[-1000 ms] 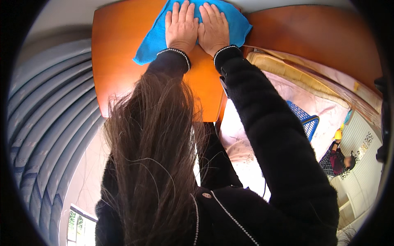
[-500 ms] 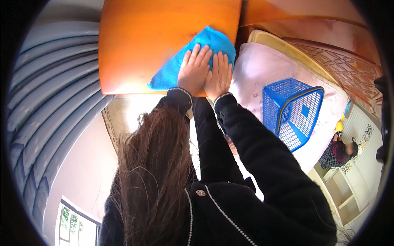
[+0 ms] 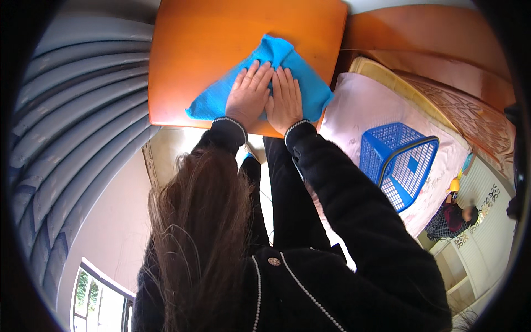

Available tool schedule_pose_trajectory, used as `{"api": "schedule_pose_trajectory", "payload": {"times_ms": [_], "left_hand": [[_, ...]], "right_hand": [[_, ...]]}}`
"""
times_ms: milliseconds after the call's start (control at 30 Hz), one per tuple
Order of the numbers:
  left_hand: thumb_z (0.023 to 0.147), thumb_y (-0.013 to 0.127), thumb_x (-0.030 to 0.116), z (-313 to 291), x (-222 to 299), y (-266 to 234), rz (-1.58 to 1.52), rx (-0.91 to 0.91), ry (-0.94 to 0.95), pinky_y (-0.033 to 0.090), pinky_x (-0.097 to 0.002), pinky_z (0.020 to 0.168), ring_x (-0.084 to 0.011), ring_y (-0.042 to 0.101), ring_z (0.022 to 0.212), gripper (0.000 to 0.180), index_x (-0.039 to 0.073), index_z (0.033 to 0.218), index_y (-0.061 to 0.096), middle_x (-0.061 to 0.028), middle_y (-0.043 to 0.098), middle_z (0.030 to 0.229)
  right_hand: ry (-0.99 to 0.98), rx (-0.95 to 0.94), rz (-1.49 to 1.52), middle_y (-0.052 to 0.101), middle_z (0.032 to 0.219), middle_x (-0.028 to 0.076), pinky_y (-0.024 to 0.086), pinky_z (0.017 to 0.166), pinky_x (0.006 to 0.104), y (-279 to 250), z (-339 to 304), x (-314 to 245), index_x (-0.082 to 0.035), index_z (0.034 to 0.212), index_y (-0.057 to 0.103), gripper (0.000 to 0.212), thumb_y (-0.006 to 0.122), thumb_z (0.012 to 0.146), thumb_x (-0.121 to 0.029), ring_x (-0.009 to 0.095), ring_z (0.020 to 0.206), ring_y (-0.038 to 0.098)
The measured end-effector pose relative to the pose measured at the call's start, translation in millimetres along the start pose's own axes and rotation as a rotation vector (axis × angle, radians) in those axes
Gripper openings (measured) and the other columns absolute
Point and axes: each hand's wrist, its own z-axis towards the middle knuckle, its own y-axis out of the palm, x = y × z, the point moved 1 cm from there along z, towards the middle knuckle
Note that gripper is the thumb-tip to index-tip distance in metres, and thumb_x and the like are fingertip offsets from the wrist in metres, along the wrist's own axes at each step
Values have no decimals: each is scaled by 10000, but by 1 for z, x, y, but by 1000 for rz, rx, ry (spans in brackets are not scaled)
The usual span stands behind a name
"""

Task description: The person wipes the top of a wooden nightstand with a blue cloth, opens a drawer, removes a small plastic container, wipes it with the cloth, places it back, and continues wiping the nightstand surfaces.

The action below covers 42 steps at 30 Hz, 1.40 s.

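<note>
A blue cloth [image 3: 213, 100] lies spread on an orange wooden tabletop [image 3: 221, 33] near its front edge. Its far corner is rumpled into folds. My left hand [image 3: 249, 95] rests flat on the cloth, fingers stretched forward. Right beside it, my right hand [image 3: 285, 102] also lies flat on the cloth, fingers out and pointing away from me. Both palms press down side by side without gripping. The cloth's right corner reaches the table's right edge.
Right of the table, a blue plastic basket [image 3: 398, 160] lies tilted on a bed with a pale pink sheet [image 3: 354, 105]. A carved wooden headboard [image 3: 464, 99] stands behind. Grey-blue curtains [image 3: 94, 83] hang at left. Another person [image 3: 451, 218] is at far right.
Both my hands have slid left across the tabletop with the cloth under them. The cloth's far corner has bunched up. The whole view has shifted slightly.
</note>
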Motion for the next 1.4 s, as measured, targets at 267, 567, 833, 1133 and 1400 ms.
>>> {"api": "schedule_pose_trajectory", "payload": {"times_ms": [267, 567, 833, 1133, 1400], "left_hand": [[931, 542, 261, 77, -44, -7, 38, 85, -107, 255, -458, 1152, -261, 311, 1426, 522, 106, 1419, 440, -51, 395, 1506], [947, 520, 259, 139, -86, -15, 56, 116, -123, 244, -456, 1150, -272, 299, 1428, 504, 110, 1422, 439, -54, 387, 1510], [951, 520, 256, 169, -108, -19, 93, 133, -145, 239, -448, 1151, -261, 314, 1417, 482, 119, 1408, 451, -39, 406, 1492], [924, 547, 255, 177, -112, -16, 76, 218, -154, 257, -456, 1142, -263, 343, 1398, 449, 127, 1351, 496, -34, 444, 1458], [911, 561, 232, 117, -97, -18, 10, 376, -237, 307, -477, 1111, -312, 401, 1352, 439, 86, 1323, 521, -75, 499, 1408]], "right_hand": [[-131, 18, -16, 365, 1505, 156, 178, 1180, 469, -3, 101, 24, -7, 1416, 399, 533, 411, 958, -279, 314, 1436, 279], [-148, 17, -21, 362, 1517, 151, 167, 1185, 459, -5, 178, 33, -1, 1419, 406, 522, 404, 956, -242, 295, 1444, 277], [-143, 18, -27, 351, 1527, 147, 155, 1188, 458, -2, 217, 37, -12, 1433, 398, 532, 397, 949, -231, 299, 1449, 264], [-170, 91, -59, 353, 1518, 141, 202, 1166, 465, -2, 225, 36, -24, 1435, 379, 545, 445, 932, -225, 314, 1436, 275], [-196, 145, -43, 394, 1477, 182, 230, 1142, 501, 5, 180, 5, 1, 1399, 412, 536, 457, 916, -229, 351, 1400, 321]]}}
